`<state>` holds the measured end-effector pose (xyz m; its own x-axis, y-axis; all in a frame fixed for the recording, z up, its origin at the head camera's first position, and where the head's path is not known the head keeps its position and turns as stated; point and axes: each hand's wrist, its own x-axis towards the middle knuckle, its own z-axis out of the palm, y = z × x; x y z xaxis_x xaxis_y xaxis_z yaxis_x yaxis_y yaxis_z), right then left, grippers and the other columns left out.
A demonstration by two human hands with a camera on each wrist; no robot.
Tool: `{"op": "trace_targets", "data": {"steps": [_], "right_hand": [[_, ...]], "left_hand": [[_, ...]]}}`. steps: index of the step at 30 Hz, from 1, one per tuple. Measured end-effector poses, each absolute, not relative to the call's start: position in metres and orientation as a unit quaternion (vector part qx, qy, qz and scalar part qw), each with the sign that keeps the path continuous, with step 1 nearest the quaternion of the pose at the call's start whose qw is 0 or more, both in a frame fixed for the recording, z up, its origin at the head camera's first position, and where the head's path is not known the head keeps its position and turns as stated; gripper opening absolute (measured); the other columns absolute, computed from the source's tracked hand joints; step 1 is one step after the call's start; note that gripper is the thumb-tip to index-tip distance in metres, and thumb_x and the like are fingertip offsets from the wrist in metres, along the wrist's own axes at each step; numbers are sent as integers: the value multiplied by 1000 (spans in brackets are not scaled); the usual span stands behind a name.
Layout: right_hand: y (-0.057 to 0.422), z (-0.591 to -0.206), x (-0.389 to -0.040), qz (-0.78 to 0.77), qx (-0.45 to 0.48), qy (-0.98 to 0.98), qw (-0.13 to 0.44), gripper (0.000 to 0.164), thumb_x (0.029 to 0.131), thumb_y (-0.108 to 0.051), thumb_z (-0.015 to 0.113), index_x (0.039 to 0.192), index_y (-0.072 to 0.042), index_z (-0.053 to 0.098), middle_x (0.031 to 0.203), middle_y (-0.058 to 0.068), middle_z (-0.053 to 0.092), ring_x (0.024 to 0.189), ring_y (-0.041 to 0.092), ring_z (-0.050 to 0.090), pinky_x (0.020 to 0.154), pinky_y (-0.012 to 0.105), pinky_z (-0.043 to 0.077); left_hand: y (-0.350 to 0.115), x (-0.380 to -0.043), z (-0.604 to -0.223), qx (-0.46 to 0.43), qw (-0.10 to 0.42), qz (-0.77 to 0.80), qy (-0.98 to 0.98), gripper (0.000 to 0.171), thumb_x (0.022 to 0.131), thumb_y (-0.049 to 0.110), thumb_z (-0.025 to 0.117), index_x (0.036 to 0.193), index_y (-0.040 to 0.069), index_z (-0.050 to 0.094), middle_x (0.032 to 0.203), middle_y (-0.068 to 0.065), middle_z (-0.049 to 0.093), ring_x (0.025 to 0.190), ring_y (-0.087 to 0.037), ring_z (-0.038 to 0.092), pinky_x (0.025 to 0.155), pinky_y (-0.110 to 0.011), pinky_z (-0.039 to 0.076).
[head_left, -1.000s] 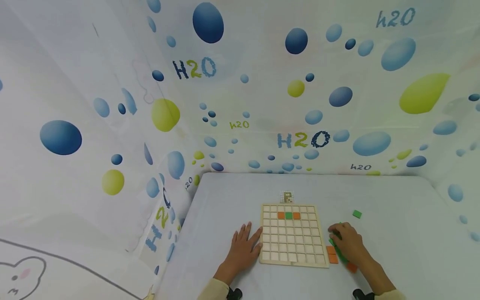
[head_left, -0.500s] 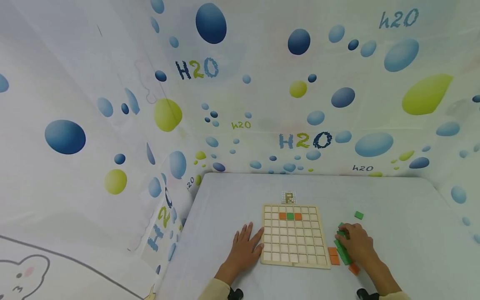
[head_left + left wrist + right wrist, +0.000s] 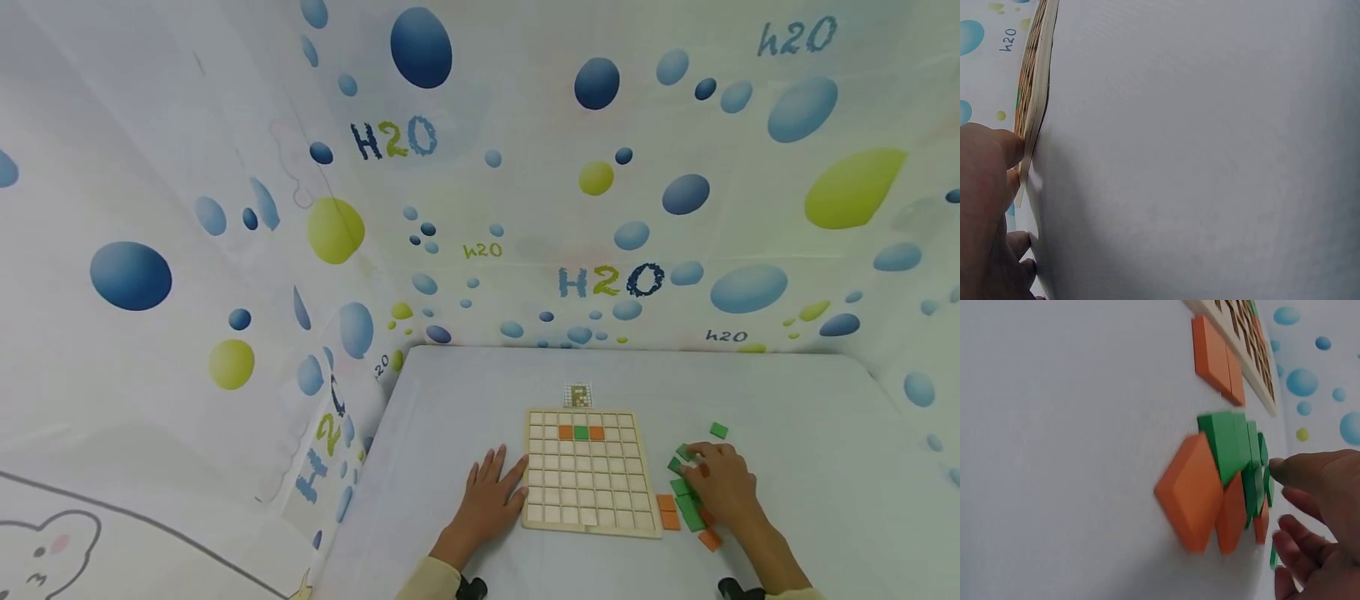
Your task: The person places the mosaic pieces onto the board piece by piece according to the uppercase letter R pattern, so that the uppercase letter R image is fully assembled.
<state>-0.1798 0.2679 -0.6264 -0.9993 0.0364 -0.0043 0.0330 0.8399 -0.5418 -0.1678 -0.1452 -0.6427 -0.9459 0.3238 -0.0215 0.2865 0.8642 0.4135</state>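
A wooden grid board (image 3: 592, 487) lies on the table, with two orange tiles and one green tile between them in its second row. My left hand (image 3: 483, 500) lies spread with thumb and forefinger against the board's left edge (image 3: 1038, 94). Right of the board, my right hand (image 3: 722, 487) hovers low over a loose pile of green tiles (image 3: 688, 511) and orange tiles (image 3: 1191, 494). In the right wrist view its thumb tip reaches the green tiles and the other fingers are loosely bent. A bit of orange shows between thumb and fingers in the head view.
Two orange tiles (image 3: 668, 512) lie side by side along the board's right edge. One green tile (image 3: 719, 430) lies apart, beyond the right hand. A small pattern card (image 3: 577, 395) sits behind the board. A curtain printed with drops (image 3: 480, 208) surrounds the table.
My right hand has shifted slightly to the right across the pile, and the green tiles there are more spread out and uncovered. The left hand stays at the board's edge.
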Motion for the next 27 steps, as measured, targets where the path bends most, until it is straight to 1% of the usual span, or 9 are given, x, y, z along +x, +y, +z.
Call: {"op": "trace_targets", "data": {"steps": [2, 3, 6, 9, 13, 16, 20, 24, 27], "right_hand": [[274, -626, -178, 285, -29, -958, -2, 39, 99, -23, 71, 125, 5, 64, 125, 39, 55, 110, 56, 57, 78, 66, 49], [278, -625, -177, 289, -33, -957, -8, 37, 100, -23, 70, 123, 5, 65, 123, 38, 56, 109, 54, 58, 79, 65, 49], [289, -626, -177, 306, -28, -951, -25, 30, 103, -20, 67, 116, 7, 65, 113, 32, 59, 101, 43, 61, 81, 59, 51], [298, -629, -177, 315, -16, -949, -23, 24, 104, -13, 64, 115, 8, 65, 106, 25, 61, 96, 35, 61, 83, 53, 53], [303, -634, -175, 312, -22, -950, -16, 26, 103, -13, 64, 118, 8, 66, 105, 24, 61, 94, 33, 60, 80, 50, 52], [297, -637, -173, 301, -31, -953, -1, 31, 102, -21, 67, 119, 6, 67, 109, 27, 62, 96, 37, 61, 75, 52, 51], [278, -637, -172, 273, -24, -961, 31, 36, 98, -30, 74, 118, -1, 69, 113, 28, 64, 97, 41, 62, 70, 56, 47], [258, -637, -174, 252, 0, -967, 46, 35, 95, -32, 78, 116, -4, 71, 116, 26, 66, 100, 44, 63, 74, 60, 45], [247, -636, -177, 258, 9, -966, 34, 31, 96, -26, 78, 115, -4, 70, 110, 21, 68, 101, 42, 65, 80, 65, 43]], "left_hand": [[-146, -168, -645, 159, 45, 207, 964, 55, 111, 42, 46, 164, 30, 41, 173, -17, 27, 161, -42, 22, 125, -67, 20], [-146, -168, -646, 160, 43, 209, 964, 55, 111, 42, 46, 164, 29, 42, 173, -18, 28, 160, -43, 23, 124, -68, 21], [-146, -168, -646, 162, 37, 213, 963, 55, 111, 41, 47, 164, 28, 42, 172, -19, 28, 160, -44, 23, 123, -69, 20], [-145, -167, -646, 165, 30, 222, 960, 54, 111, 39, 48, 163, 26, 44, 172, -21, 29, 159, -46, 23, 122, -71, 20], [-145, -166, -643, 168, 30, 224, 960, 54, 111, 39, 48, 163, 25, 44, 171, -22, 30, 158, -48, 24, 122, -72, 20], [-146, -164, -640, 168, 31, 222, 960, 53, 111, 39, 48, 162, 25, 45, 171, -22, 30, 158, -48, 25, 121, -72, 21], [-146, -163, -639, 171, 24, 232, 957, 53, 111, 39, 49, 162, 24, 45, 170, -24, 31, 157, -49, 25, 121, -73, 21], [-147, -164, -642, 172, 22, 234, 957, 54, 111, 39, 47, 163, 26, 43, 170, -24, 30, 157, -50, 24, 120, -74, 20], [-146, -165, -642, 171, 29, 226, 959, 54, 111, 39, 47, 163, 26, 43, 171, -23, 29, 158, -48, 24, 122, -72, 20]]}}
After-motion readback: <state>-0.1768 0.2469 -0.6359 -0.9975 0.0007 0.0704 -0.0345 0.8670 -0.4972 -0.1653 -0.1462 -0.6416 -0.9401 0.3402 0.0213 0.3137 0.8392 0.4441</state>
